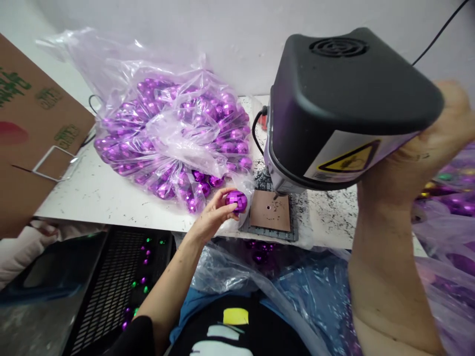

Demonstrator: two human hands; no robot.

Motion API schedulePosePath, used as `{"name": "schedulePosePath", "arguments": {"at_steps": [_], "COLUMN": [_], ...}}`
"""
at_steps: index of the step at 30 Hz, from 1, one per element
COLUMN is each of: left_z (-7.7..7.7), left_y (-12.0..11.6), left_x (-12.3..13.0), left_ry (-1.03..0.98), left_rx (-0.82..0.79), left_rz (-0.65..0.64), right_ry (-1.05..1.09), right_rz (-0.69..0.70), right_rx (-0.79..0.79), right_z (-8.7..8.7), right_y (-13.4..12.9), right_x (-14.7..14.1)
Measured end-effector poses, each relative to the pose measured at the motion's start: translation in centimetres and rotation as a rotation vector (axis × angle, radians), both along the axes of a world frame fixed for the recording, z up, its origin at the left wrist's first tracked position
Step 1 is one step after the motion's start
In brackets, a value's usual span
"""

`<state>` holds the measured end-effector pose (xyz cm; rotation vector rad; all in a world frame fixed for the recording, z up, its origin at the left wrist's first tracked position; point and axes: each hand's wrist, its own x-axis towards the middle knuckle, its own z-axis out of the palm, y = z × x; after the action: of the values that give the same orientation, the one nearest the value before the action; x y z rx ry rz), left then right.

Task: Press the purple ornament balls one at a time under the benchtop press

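Between the fingertips of my left hand [218, 210] is a shiny purple faceted ball [236, 200], just left of a brown square plate [272, 211] with a small hole. That plate lies on a dark base below a black machine [356, 89] with a yellow warning label. My right hand [434, 133] is raised at the machine's right side, partly hidden behind its housing; its fingers and what they touch cannot be made out. A clear plastic bag [174, 133] full of similar purple balls lies to the left, its opening near my left hand.
A cardboard box [33, 128] stands at the left. Dark specks lie over the white table [326, 217]. Below its edge are a black crate [111, 282] with small colored balls and clear plastic over my lap. More bagged balls [452, 202] are at the right.
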<state>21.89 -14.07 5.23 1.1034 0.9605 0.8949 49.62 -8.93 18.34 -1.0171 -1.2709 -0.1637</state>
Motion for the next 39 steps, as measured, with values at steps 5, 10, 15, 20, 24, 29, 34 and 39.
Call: {"name": "schedulePosePath", "arguments": {"at_steps": [5,10,15,20,24,29,34,39], "left_z": [-1.6,-2.9,-3.6,-3.9,-4.1,-4.1,-4.2,-4.3], "left_y": [-0.2,1.2,1.0,0.2,-0.2,-0.6,-1.0,-0.9], "left_x": [3.1,5.3,5.6,6.6,7.8,8.4,8.8,10.0], "left_ry": [0.017,0.238,0.319,0.511,0.583,0.639,0.663,0.709], "left_rx": [0.002,0.315,0.414,0.684,0.807,0.85,0.834,0.748], "left_rz": [-0.022,0.051,0.04,0.112,0.121,0.082,0.079,0.184], "right_ry": [0.04,0.01,-0.016,-0.016,-0.024,-0.02,-0.026,0.004], "right_rz": [0.0,-0.038,-0.041,-0.018,-0.02,-0.006,0.01,-0.028], "right_rx": [-0.058,-0.08,-0.066,-0.055,-0.048,-0.04,-0.012,-0.067], "right_z": [0.1,0.2,0.0,-0.1,-0.1,0.0,0.1,0.0], "right_y": [-0.5,-0.6,-0.4,-0.4,-0.4,-0.5,-0.5,-0.6], "right_x": [-0.3,-0.2,0.1,0.0,0.0,-0.1,-0.2,-0.1]}}
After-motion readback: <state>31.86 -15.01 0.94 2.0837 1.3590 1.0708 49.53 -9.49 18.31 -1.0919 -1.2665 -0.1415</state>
